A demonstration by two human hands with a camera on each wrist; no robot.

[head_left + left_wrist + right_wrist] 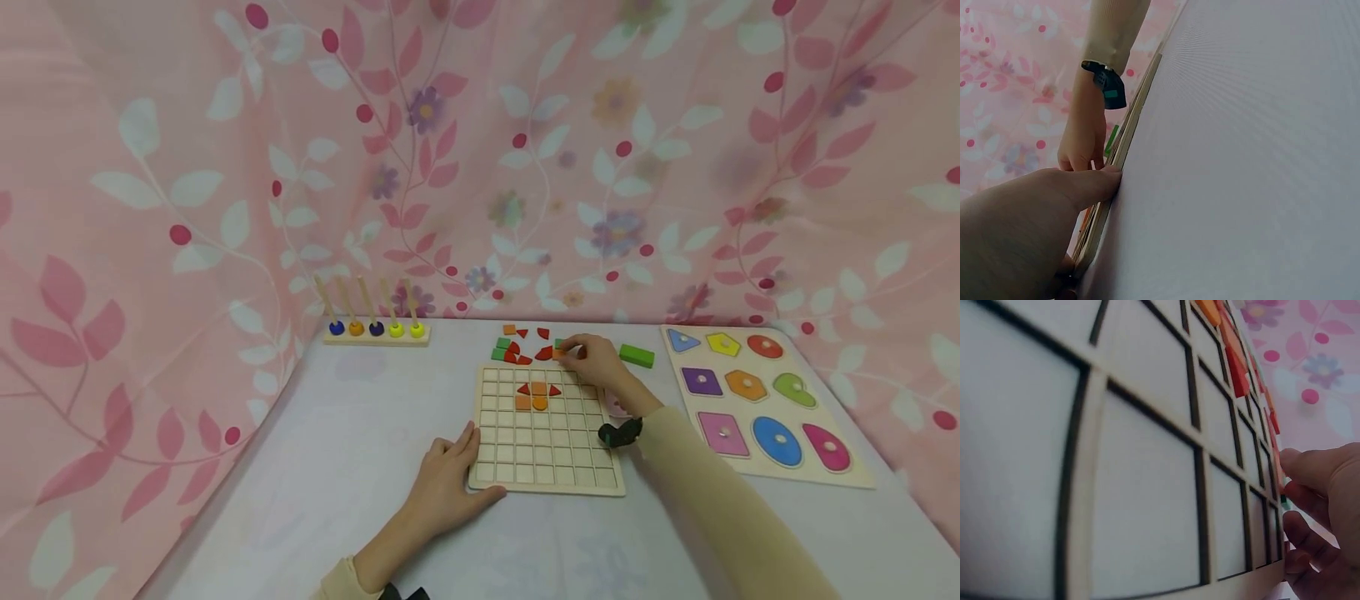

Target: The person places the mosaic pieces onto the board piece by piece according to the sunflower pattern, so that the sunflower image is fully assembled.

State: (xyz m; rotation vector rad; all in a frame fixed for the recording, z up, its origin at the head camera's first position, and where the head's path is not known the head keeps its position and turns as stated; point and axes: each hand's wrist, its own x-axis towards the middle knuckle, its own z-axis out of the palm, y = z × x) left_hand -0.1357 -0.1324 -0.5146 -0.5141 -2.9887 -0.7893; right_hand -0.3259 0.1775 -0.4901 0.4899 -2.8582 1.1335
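Observation:
A wooden grid board (546,454) lies on the white table. My left hand (446,483) rests at its near left corner, thumb along the front edge and fingers along the left side; the left wrist view shows the thumb against the rim. On the board are two orange squares (538,388), two red triangles (555,390) and an orange round piece (540,403). Beyond the far edge, my right hand (600,362) reaches down with bent fingers among loose pieces, its fingertips right at an orange piece (558,353). Whether it pinches a piece I cannot tell.
Several red, green and orange pieces (517,354) lie behind the board. A green block (636,356) is right of them. A shape puzzle board (738,400) with knobs lies at the right. At the back left stands a peg rack (375,339) with coloured beads.

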